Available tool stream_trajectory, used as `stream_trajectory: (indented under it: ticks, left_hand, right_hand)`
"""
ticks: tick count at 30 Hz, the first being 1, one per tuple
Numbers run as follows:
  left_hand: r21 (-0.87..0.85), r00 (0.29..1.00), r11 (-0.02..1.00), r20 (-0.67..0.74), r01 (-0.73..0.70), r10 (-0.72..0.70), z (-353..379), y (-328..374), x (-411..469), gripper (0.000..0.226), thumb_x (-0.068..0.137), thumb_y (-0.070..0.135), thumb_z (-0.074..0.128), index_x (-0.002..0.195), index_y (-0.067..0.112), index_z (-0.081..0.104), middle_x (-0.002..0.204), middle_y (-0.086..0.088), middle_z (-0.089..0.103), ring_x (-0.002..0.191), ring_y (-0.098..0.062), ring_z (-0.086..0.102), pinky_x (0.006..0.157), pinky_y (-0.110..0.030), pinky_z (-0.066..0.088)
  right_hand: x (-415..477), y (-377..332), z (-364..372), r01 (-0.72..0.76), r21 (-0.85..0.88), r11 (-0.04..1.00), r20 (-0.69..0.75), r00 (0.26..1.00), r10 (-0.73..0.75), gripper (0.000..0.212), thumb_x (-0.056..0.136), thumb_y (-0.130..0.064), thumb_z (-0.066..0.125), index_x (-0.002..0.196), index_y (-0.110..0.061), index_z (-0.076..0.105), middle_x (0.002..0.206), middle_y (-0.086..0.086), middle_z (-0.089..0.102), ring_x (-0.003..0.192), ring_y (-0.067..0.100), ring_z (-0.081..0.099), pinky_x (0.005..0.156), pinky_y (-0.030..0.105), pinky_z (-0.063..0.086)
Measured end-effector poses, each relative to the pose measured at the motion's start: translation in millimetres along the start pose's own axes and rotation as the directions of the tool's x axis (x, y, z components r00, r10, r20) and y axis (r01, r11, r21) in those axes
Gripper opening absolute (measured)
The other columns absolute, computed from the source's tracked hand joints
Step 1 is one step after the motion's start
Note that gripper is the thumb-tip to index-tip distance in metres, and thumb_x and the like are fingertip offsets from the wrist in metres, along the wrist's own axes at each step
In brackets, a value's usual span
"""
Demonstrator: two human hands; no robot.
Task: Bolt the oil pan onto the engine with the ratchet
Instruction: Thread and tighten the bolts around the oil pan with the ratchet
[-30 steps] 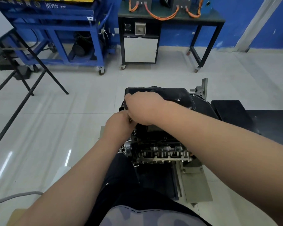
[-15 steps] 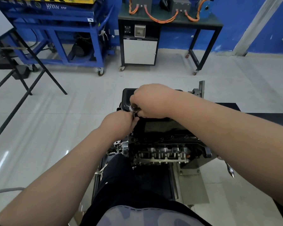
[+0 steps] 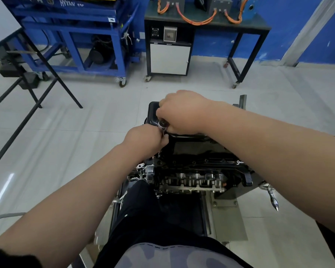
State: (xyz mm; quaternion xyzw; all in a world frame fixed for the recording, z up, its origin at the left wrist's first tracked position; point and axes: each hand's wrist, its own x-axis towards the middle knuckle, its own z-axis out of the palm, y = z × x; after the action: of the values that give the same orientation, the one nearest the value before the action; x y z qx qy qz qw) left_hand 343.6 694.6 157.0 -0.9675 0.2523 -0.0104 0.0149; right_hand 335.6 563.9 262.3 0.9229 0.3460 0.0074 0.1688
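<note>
The shiny head of the ratchet (image 3: 162, 123) peeks out between the two hands now. A second ago the right hand (image 3: 182, 111) lay over it and hid it. That hand has also slid a bit toward the far left corner of the pan (image 3: 191, 147).

The black pan sits on top of the engine (image 3: 191, 178), which is upside down in front of the person. The right hand is above the pan's left end, with its fingers curled round the ratchet. The handle is hidden inside that hand. The left hand (image 3: 145, 138) is at the pan's left edge, just under the ratchet head and touching the right hand. Its fingers are curled, but I cannot tell what they hold, or if they hold anything. The bolt is hidden too.

I think the person is turning a bolt at the left edge of the pan.

Things could go wrong from here. If the ratchet tips to one side, it could slip off the bolt, and the knuckles could bang into the pan. If the bolt goes in crooked, it could jam and hurt the thread. If this one bolt is pulled too tight before the others are in, the pan could sit tilted and leak oil later.
</note>
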Motion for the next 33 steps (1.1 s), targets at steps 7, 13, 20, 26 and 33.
stream_trajectory:
  ticks: [7, 13, 20, 26, 33]
  left_hand:
    - [-0.081, 0.999, 0.996, 0.022, 0.037, -0.035, -2, 4, 3, 0.021, 0.091, 0.026, 0.037, 0.078, 0.015, 0.051, 0.064, 0.0, 0.044, 0.065, -0.025, 0.046, 0.048, -0.026, 0.028]
    - [-0.133, 0.998, 0.991, -0.053, 0.023, -0.03, -1, 6, 1, 0.037, 0.094, 0.044, 0.03, 0.068, 0.021, 0.04, 0.055, 0.004, 0.037, 0.057, -0.022, 0.043, 0.043, -0.025, 0.019]
    - [-0.131, 0.995, 0.986, -0.01, 0.098, -0.1, -5, 10, 1, 0.036, 0.092, 0.032, 0.035, 0.057, 0.02, 0.033, 0.053, 0.004, 0.038, 0.047, -0.016, 0.037, 0.044, -0.025, 0.022]
    - [-0.143, 0.994, 0.989, -0.096, 0.029, -0.043, -2, 5, -1, 0.039, 0.089, 0.042, 0.036, 0.057, 0.021, 0.033, 0.05, 0.005, 0.035, 0.048, -0.02, 0.039, 0.042, -0.023, 0.02]
    - [-0.122, 0.995, 0.988, 0.048, 0.096, -0.09, -6, 5, 1, 0.028, 0.085, 0.016, 0.037, 0.057, 0.019, 0.033, 0.054, 0.002, 0.039, 0.05, -0.02, 0.041, 0.043, -0.024, 0.024]
  right_hand:
    - [-1, -4, 7, -0.231, 0.064, 0.971, 0.098, 0.969, 0.225, 0.041, 0.086, -0.051, 0.049, 0.063, -0.018, 0.042, 0.069, 0.0, 0.048, 0.053, 0.015, 0.039, 0.047, 0.025, 0.025]
    - [-7, 8, 4, -0.029, -0.005, 1.0, 0.023, 0.999, 0.029, 0.023, 0.086, -0.041, 0.053, 0.092, -0.019, 0.059, 0.096, 0.001, 0.053, 0.082, 0.023, 0.056, 0.065, 0.033, 0.043]
    - [-7, -4, 14, -0.21, 0.096, 0.973, 0.095, 0.975, 0.201, 0.04, 0.085, -0.053, 0.049, 0.067, -0.018, 0.048, 0.07, -0.003, 0.047, 0.067, 0.019, 0.053, 0.047, 0.025, 0.026]
    - [-10, 1, 7, 0.021, -0.027, 0.999, -0.057, 0.998, -0.023, 0.022, 0.084, -0.035, 0.056, 0.099, -0.02, 0.061, 0.098, 0.001, 0.053, 0.093, 0.025, 0.054, 0.072, 0.036, 0.044]
    - [-7, -11, 10, -0.227, 0.114, 0.967, 0.072, 0.973, 0.22, 0.042, 0.085, -0.054, 0.047, 0.063, -0.018, 0.048, 0.07, -0.003, 0.051, 0.06, 0.017, 0.05, 0.047, 0.025, 0.025]
